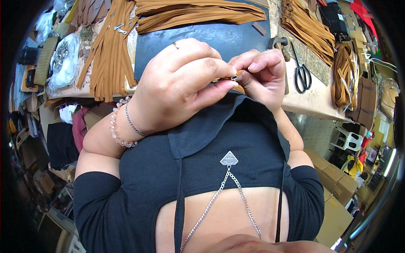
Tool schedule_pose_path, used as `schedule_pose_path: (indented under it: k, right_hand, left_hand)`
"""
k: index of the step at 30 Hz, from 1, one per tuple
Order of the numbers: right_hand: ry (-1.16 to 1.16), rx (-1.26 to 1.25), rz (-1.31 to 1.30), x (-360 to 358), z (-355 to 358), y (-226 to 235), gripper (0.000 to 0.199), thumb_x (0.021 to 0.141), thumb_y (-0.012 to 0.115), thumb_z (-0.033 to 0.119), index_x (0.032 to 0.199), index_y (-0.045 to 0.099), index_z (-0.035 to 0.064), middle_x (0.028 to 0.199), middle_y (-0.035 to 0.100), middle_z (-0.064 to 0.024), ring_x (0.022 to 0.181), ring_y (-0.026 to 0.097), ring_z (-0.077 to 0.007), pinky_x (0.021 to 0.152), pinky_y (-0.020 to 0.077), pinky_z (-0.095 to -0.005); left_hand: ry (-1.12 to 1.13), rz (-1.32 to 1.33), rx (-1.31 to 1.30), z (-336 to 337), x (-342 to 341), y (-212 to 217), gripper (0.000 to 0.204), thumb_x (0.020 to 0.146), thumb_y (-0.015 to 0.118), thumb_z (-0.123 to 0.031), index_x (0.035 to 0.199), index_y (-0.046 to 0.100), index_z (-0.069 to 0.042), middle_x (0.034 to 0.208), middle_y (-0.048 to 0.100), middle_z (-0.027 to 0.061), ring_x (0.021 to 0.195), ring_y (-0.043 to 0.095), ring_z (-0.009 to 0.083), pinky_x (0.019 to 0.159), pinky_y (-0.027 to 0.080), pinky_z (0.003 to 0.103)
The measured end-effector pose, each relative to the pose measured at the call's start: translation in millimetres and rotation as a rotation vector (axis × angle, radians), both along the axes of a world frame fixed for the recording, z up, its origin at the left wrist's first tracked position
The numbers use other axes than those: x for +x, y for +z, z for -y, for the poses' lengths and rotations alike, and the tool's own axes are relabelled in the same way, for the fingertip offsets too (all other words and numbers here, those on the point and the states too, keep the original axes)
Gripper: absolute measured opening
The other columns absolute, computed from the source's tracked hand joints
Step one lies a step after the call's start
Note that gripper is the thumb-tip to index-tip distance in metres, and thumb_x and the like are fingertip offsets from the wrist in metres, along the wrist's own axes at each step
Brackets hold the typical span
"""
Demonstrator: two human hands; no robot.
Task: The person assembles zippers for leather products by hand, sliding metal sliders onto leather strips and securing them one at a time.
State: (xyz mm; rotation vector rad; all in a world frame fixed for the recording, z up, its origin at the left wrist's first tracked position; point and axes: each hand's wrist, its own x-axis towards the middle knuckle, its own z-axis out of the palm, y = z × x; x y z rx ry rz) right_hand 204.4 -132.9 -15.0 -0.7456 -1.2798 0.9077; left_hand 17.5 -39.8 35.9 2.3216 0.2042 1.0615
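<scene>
In front of my chest, my two hands meet over a small metal zipper slider (234, 77). My left hand (179, 82) pinches the slider between thumb and forefinger. A short end of brown zipper tape (239, 88) shows just below the slider. My right hand (265, 74) pinches this tape with curled fingers, close against the left fingertips. Fingers hide most of the slider and the tape. Behind the hands lies a dark work mat (185, 36), with a bundle of brown zipper tapes (198, 16) along its far side.
More brown zipper tapes (110, 55) hang over the table edge at left, with loose metal sliders (121, 29) on them. At right are black-handled scissors (302, 78), a hammer (278, 42), another tape bundle (310, 27) and a coiled bundle (342, 78). A white stool (348, 139) stands below.
</scene>
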Motion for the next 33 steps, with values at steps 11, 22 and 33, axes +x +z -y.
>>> schedule_pose_path:
  k: [11, 22, 33]
  right_hand:
    - [-0.022, 0.033, 0.032, -1.3, -0.5, 1.4, 0.035, 0.085, 0.067, -0.013, 0.104, 0.044, 0.0061, 0.098, 0.063, -0.0156, 0.092, 0.064, -0.0198, 0.082, 0.0534, -0.0288]
    - [0.059, -0.011, -0.006, -5.9, 1.6, 3.8, 0.038, 0.087, 0.065, -0.01, 0.115, 0.044, 0.0049, 0.107, 0.059, -0.0138, 0.097, 0.06, -0.018, 0.088, 0.0499, -0.0299]
    - [-0.078, -0.122, 0.49, 1.0, 3.9, 21.3, 0.01, 0.088, 0.069, 0.005, 0.097, 0.067, 0.0014, 0.087, 0.066, -0.0098, 0.078, 0.063, -0.02, 0.071, 0.0494, -0.0295]
  left_hand:
    - [-0.014, -0.023, -0.03, -2.6, -2.9, 0.5, 0.022, 0.071, 0.082, -0.004, 0.089, 0.07, -0.003, 0.081, 0.066, 0.0089, 0.073, 0.064, 0.0223, 0.065, 0.05, 0.03]
    - [-0.055, -0.073, -0.198, -3.9, -7.1, -0.2, 0.018, 0.075, 0.077, 0.0, 0.092, 0.069, 0.0, 0.085, 0.067, 0.0102, 0.078, 0.065, 0.021, 0.07, 0.051, 0.029]
    - [-0.059, -0.084, -0.237, -4.4, -8.8, 4.4, 0.021, 0.075, 0.077, -0.001, 0.094, 0.067, 0.0, 0.089, 0.065, 0.011, 0.082, 0.064, 0.0213, 0.073, 0.05, 0.029]
